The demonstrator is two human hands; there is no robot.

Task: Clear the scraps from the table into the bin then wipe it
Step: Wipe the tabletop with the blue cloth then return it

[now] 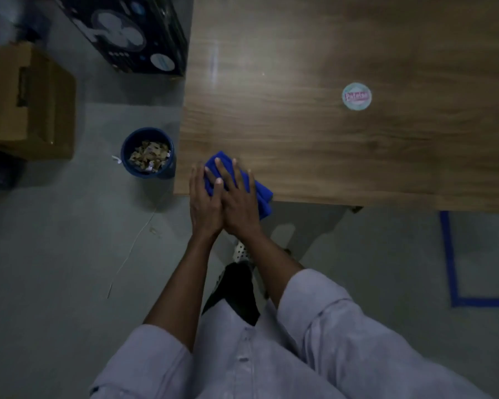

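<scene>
A folded blue cloth (261,191) lies on the near left corner of the wooden table (314,133). My left hand (203,203) and my right hand (238,197) both press flat on the cloth with straight fingers, the right partly overlapping the left. On the floor just left of the table stands a blue bin (148,152) holding paper scraps (149,155). No scraps show on the table top.
A round sticker (357,96) lies on the table's right part. A cardboard box (26,102) and a dark fan carton (127,33) stand on the floor at left. Blue tape (450,254) marks the floor at right. A thin white cord (133,246) trails below the bin.
</scene>
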